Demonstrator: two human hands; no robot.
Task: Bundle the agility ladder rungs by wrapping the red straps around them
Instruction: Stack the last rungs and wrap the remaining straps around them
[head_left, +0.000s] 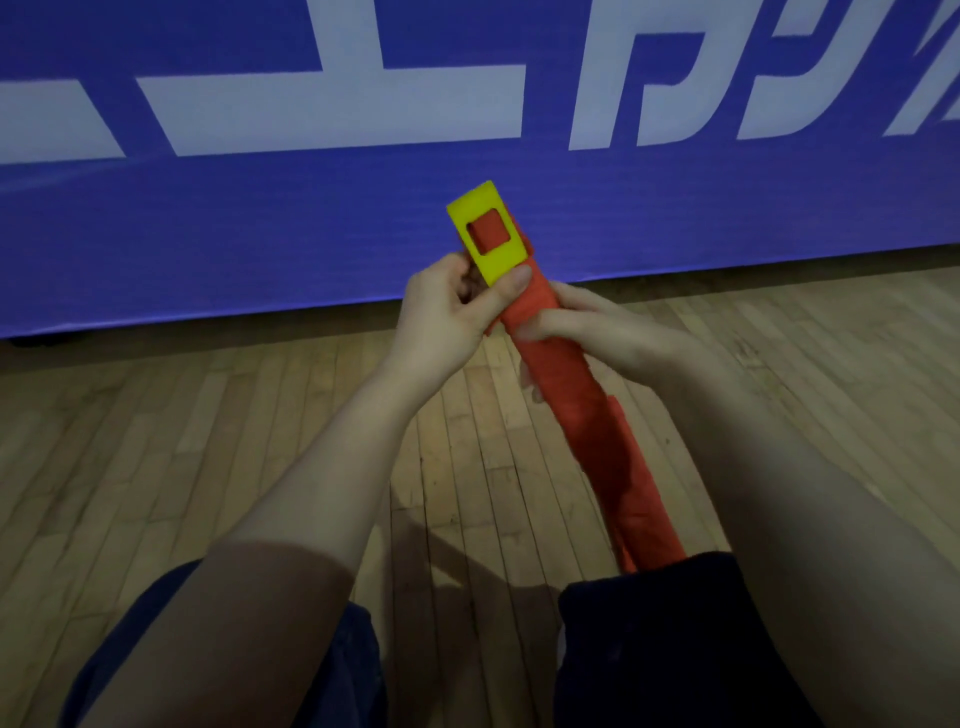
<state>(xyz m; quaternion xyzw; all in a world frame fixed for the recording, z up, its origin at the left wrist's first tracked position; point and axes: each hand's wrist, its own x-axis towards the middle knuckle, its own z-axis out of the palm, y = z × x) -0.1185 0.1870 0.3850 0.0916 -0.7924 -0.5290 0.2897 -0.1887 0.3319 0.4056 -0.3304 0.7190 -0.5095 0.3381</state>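
A stack of yellow ladder rungs sticks up at the middle of the view, with red strap showing through its square slot. Red strap is wound round the stack from just below the yellow end down to my lap. My left hand grips the bundle near the yellow end, its thumb pressed on the yellow rung's lower edge. My right hand is wrapped round the red-covered part just below. The rungs under the wrap are hidden.
I sit on a wooden plank floor with my knees in dark trousers at the bottom. A blue banner with large white letters stands close ahead along the floor.
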